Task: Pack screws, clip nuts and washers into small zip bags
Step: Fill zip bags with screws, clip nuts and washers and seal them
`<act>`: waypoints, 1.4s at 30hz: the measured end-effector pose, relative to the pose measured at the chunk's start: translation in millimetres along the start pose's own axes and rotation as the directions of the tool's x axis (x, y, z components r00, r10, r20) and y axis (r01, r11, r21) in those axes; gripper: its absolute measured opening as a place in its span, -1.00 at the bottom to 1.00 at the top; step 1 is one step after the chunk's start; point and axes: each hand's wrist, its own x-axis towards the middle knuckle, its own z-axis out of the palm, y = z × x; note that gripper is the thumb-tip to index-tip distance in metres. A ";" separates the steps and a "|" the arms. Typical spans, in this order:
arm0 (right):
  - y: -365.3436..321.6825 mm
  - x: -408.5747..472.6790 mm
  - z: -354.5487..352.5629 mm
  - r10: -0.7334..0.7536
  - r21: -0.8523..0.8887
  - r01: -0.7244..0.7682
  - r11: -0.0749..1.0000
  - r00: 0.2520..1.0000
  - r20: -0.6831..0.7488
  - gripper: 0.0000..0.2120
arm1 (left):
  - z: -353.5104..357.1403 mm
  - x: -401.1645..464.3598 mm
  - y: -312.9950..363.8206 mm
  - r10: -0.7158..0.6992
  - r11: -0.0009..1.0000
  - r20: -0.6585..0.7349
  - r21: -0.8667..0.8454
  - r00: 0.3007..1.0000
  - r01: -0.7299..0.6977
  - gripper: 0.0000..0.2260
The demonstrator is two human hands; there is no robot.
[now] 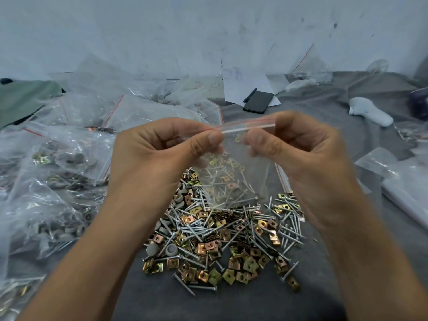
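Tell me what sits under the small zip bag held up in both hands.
Under the zip bag, pinched at its top by the left hand and right hand, lies a loose pile of screws, clip nuts and washers on grey cloth. Whether the bag holds anything is unclear.

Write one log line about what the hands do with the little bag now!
left hand: pinches zip bag top | right hand: pinches zip strip | loose hardware pile: on grey cloth below
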 end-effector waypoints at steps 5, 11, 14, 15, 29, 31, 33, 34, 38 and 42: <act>3.2 0.9 0.8 -0.011 0.026 0.012 1.000 0.999 -0.043 -0.82 | -0.8 -0.3 1.3 -0.025 0.999 -0.015 -0.041 1.000 0.024 -0.86; 1.0 3.4 -0.1 -0.051 0.037 0.056 0.998 0.992 -0.112 -0.80 | -2.4 0.4 3.5 -0.052 0.997 -0.026 -0.055 0.998 0.051 -0.82; -1.4 3.4 -4.1 -0.068 0.025 0.072 0.997 0.986 -0.153 -0.82 | -4.6 1.5 4.7 -0.056 0.998 -0.044 -0.039 0.997 0.054 -0.85; -2.5 3.2 -4.8 -0.072 0.012 0.075 0.997 0.985 -0.155 -0.83 | -5.0 1.7 4.7 -0.047 0.999 -0.048 -0.024 0.998 0.046 -0.88; -5.4 -1.2 27.1 -0.053 -0.096 0.036 0.995 0.983 -0.178 -0.91 | 1.1 2.4 -0.9 -0.031 0.997 0.087 0.080 0.996 0.024 -0.81; -7.1 -0.7 30.6 -0.043 -0.102 0.026 0.994 0.985 -0.168 -0.89 | 2.9 2.6 -2.4 -0.007 0.995 0.073 0.098 0.997 0.000 -0.85; -9.4 -0.7 30.8 -0.033 -0.116 0.015 0.993 0.987 -0.155 -0.89 | 2.7 2.4 -3.3 0.010 0.996 0.062 0.087 0.998 -0.015 -0.89; -10.2 -0.9 30.5 -0.029 -0.126 0.011 0.992 0.989 -0.144 -0.89 | 2.3 2.1 -3.4 0.017 0.997 0.062 0.073 0.998 -0.021 -0.89; -8.6 -1.5 31.2 -0.032 -0.169 0.010 0.986 0.991 -0.128 -0.91 | 3.3 1.1 -2.3 0.043 0.999 0.051 0.021 0.998 -0.045 -0.89; -7.0 -1.6 33.1 -0.040 -0.178 0.017 0.984 0.992 -0.124 -0.91 | 2.3 1.9 -3.6 0.078 0.995 0.049 0.057 0.996 -0.080 -0.92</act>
